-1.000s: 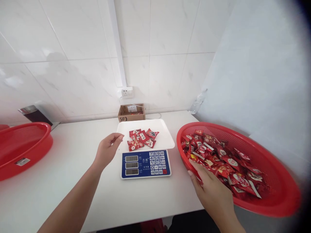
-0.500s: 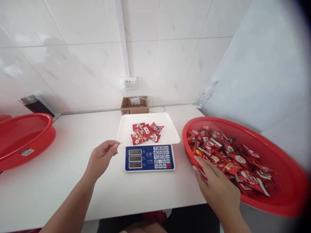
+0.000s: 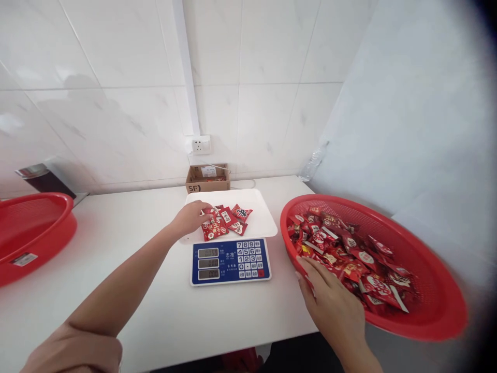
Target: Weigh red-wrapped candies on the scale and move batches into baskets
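A blue electronic scale (image 3: 230, 261) with a white weighing tray (image 3: 260, 220) stands mid-table. Several red candy packets (image 3: 224, 221) lie on the tray. My left hand (image 3: 192, 217) reaches over the tray's left side, fingertips touching the packets; whether it grips one I cannot tell. My right hand (image 3: 330, 303) rests on the near rim of a red mesh basket (image 3: 427, 305) filled with several red candy packets (image 3: 345, 254), fingers spread and flat.
A second red basket (image 3: 31, 235) sits at the table's left edge. A small cardboard box (image 3: 207, 178) stands against the tiled wall under a socket (image 3: 201, 145). A clear plastic bottle (image 3: 314, 163) lies in the right corner. A dark container (image 3: 42, 178) is at far left.
My left hand has moved forward from beside the scale onto the tray and now touches the packets. My right hand stays at the basket's rim.
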Action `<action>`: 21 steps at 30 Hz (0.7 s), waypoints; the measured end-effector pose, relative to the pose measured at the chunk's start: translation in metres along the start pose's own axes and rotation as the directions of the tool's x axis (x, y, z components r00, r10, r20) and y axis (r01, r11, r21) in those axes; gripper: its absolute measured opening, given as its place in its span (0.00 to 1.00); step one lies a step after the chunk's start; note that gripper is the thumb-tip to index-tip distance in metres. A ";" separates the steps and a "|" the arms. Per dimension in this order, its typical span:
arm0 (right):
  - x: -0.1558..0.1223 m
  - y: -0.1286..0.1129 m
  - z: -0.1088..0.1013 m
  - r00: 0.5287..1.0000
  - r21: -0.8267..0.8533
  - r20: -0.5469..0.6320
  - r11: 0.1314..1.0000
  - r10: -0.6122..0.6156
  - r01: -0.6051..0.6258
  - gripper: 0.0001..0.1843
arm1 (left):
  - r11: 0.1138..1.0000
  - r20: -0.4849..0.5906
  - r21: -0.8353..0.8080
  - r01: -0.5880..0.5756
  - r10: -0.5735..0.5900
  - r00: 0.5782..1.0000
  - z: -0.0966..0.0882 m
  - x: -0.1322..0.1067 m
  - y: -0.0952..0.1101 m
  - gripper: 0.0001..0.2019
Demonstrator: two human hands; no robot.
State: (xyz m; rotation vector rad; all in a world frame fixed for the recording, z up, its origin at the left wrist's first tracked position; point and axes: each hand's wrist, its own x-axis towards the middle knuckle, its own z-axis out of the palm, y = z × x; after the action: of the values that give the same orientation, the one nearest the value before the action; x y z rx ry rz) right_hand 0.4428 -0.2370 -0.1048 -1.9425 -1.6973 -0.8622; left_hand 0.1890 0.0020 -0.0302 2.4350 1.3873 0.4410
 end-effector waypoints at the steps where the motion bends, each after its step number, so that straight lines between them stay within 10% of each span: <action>1: 0.000 0.000 0.000 1.000 0.000 -0.003 1.000 -0.004 0.004 0.18 | 1.000 0.037 0.023 0.004 -0.004 0.999 0.001 0.006 -0.001 0.13; 14: -0.001 0.000 0.001 1.000 0.007 -0.018 1.000 -0.002 0.002 0.18 | 0.977 0.114 0.180 0.116 -0.137 0.984 0.005 0.015 -0.001 0.14; 21: -0.004 0.003 0.003 0.999 0.026 -0.029 0.999 -0.024 0.025 0.20 | 0.991 0.023 0.127 0.043 -0.046 0.999 -0.006 -0.027 0.008 0.18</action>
State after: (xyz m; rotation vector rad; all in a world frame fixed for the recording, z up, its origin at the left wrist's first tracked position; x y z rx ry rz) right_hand 0.4459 -0.2380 -0.1094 -1.8872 -1.7103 -0.8684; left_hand 0.1799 -0.0248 -0.0249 2.4940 1.4977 0.3183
